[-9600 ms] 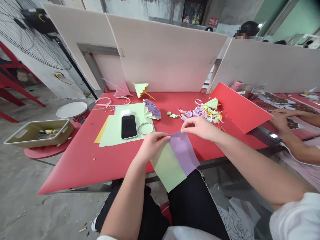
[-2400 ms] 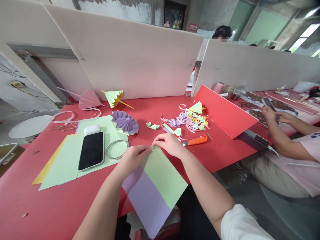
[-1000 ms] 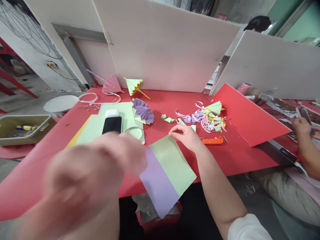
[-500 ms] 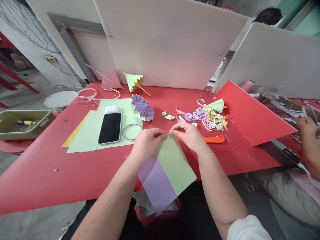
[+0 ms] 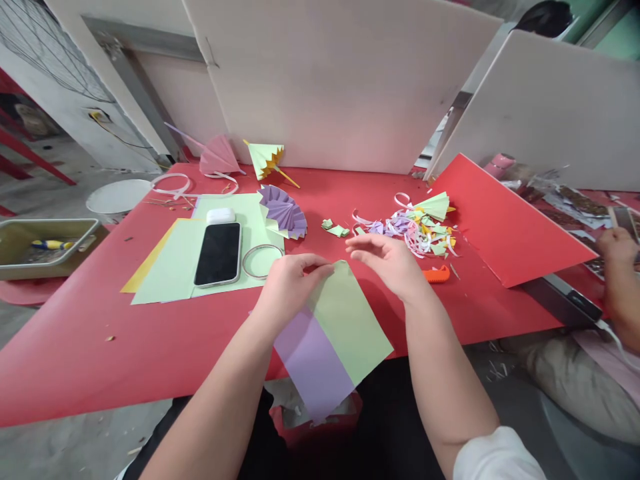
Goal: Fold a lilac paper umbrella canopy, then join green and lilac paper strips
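My left hand (image 5: 295, 283) pinches the upper edge of a sheet of paper, whose green part (image 5: 353, 327) and purple part (image 5: 315, 360) hang tilted over the table's front edge. My right hand (image 5: 385, 261) is off the paper, just right of its top corner, with thumb and fingers apart and nothing in them. Beyond my right hand lie an orange cutter (image 5: 437, 274) and a heap of paper scraps (image 5: 415, 230). A pleated purple paper fan (image 5: 283, 212) rests behind my left hand, near a roll of tape (image 5: 262, 261).
A phone (image 5: 218, 255) and a white case (image 5: 221, 215) lie on green sheets (image 5: 165, 267) at left. Paper umbrellas, one pink (image 5: 219, 156) and one green (image 5: 266, 160), stand at the back. A red board (image 5: 510, 227) leans at right, beside another person's hand (image 5: 617, 245).
My right hand has let go of the paper's top edge and moved a little to the right, its fingers parting. My left hand keeps its pinch.
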### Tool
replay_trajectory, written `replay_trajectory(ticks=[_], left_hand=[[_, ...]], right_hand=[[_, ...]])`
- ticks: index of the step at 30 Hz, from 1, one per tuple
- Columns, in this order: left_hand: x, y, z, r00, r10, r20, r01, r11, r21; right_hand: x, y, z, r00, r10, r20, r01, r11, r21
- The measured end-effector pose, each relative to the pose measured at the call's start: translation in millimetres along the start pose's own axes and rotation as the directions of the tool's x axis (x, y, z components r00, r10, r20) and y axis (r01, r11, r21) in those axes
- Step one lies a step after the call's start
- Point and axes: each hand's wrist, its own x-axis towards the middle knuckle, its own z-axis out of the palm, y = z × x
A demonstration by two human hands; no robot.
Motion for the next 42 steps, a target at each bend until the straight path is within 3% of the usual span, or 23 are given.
replay_trajectory(ticks=[3, 7, 10, 14, 22, 42], left_hand=[[0.1, 0.4, -0.3, 1.0, -0.01, 0.005, 0.01, 1.0, -0.003], [-1.1, 1.8, -0.5, 1.0, 0.021, 0.017, -0.022, 0.999, 0.028], [-2.1, 3.2, -0.7, 0.999, 0.023, 0.025, -0.024, 0.999, 0.048], [-3.1, 4.8, -0.8, 0.999, 0.014, 0.036, -0.017, 0.997, 0.073], [-7.2, 8.3, -2.0, 0.999, 0.008, 0.045, -0.011, 0.998, 0.067], [-8.4, 8.8, -1.0, 0.999, 0.03, 0.042, -0.035, 0.993, 0.111]], right_hand=[[-5.0, -5.5, -4.0, 0.996, -0.076, -0.051, 0.071, 0.993, -0.096], [-10.8, -11.4, 1.9, 0.973, -0.221, 0.058, 0.226, 0.895, -0.384], [-12.4, -13.0, 5.1, 0.959, -0.255, 0.121, 0.281, 0.821, -0.497], [-13.6, -14.1, 3.5, 0.966, -0.223, 0.131, 0.258, 0.854, -0.453], [-15.4, -19.1, 2.3, 0.993, -0.066, 0.093, 0.095, 0.934, -0.344], [-16.1, -19.2, 5.4, 0.997, 0.041, 0.069, -0.017, 0.948, -0.319]])
